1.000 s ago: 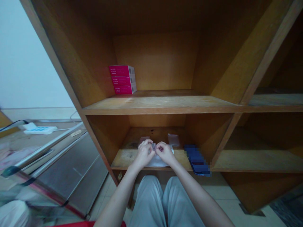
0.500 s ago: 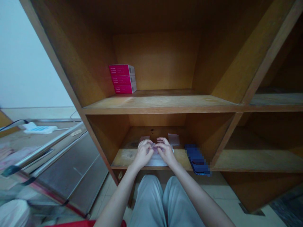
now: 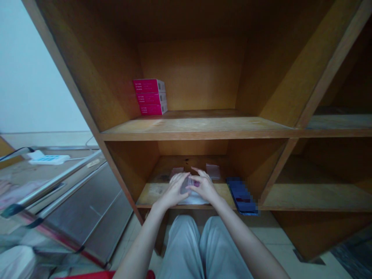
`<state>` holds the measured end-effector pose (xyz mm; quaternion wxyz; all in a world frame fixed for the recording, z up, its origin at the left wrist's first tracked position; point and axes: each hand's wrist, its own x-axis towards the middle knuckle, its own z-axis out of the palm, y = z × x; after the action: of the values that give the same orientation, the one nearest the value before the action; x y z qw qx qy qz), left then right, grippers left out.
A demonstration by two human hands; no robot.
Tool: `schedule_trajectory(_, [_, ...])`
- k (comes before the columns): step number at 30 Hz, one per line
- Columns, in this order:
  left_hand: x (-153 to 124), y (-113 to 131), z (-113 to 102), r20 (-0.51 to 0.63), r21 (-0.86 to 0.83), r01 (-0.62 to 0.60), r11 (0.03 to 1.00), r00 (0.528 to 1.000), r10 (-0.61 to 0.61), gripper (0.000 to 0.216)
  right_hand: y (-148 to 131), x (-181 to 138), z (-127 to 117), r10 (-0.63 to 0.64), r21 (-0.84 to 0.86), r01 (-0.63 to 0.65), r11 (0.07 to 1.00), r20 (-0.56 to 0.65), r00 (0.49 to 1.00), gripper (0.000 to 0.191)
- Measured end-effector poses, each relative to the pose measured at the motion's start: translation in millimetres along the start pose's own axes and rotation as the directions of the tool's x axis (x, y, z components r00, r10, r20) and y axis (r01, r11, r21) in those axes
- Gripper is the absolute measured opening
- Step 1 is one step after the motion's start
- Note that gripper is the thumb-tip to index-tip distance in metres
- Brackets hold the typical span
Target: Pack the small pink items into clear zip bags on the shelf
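In the lower cubby, my left hand (image 3: 175, 189) and my right hand (image 3: 205, 187) are close together, fingers curled in around a small clear plastic packet (image 3: 185, 186) with purple-pink print or contents. My fingers hide much of it, so its exact kind is unclear. Under both hands lies a white sheet or bag (image 3: 193, 200) near the shelf's front edge. Behind them, a pinkish transparent packet (image 3: 213, 171) lies flat at the right. Another pinkish packet (image 3: 176, 170) shows behind my left hand.
A dark blue item (image 3: 241, 195), partly pixelated, overhangs the shelf edge at right. Pink boxes (image 3: 150, 97) are stacked on the upper shelf (image 3: 197, 126). A metal cart (image 3: 84, 205) with a white power strip (image 3: 49, 159) stands left.
My fingers have shifted around the clear packet; the hands now curve around its sides, and more of its plastic and purple part shows between them.
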<state>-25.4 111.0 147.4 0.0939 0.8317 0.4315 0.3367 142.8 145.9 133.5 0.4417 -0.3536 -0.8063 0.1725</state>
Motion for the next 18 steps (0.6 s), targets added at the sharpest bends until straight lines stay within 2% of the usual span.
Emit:
schedule_trajectory(4, [0.7,-9.7,1.2,-0.034,0.041,0.006,0.999,0.999,-0.005,0.049,6.4,-1.1,4.5,0.064,0.171,-0.054,0.984,-0.056,0.996,0.013])
schedule_trajectory(6, [0.3,-14.2,2.5,-0.082,0.061,0.032,0.998,0.996,-0.027,0.044,15.7,-2.5,7.9,0.137,0.248,-0.095,0.964,-0.155,0.978,0.014])
schedule_trajectory(8, [-0.8,-19.0,5.4,-0.139,0.078,0.067,0.995,0.989,-0.055,0.041,29.0,-4.8,11.8,0.226,0.289,-0.146,0.946,-0.265,0.937,0.018])
schedule_trajectory(11, [-3.4,-27.6,14.6,-0.226,0.072,0.133,0.989,0.967,-0.113,0.037,50.4,-10.3,17.7,0.327,0.313,-0.224,0.923,-0.329,0.886,0.021])
schedule_trajectory(15, [-7.2,-40.7,35.6,-0.334,-0.018,0.220,0.975,0.918,-0.213,0.034,69.3,-17.8,22.0,0.393,0.208,-0.357,0.911,-0.172,0.903,0.019])
schedule_trajectory(18, [-10.8,-49.3,52.7,-0.318,-0.108,0.241,0.964,0.911,-0.264,0.031,75.2,-20.0,21.2,0.407,0.095,-0.402,0.911,-0.048,0.912,0.017])
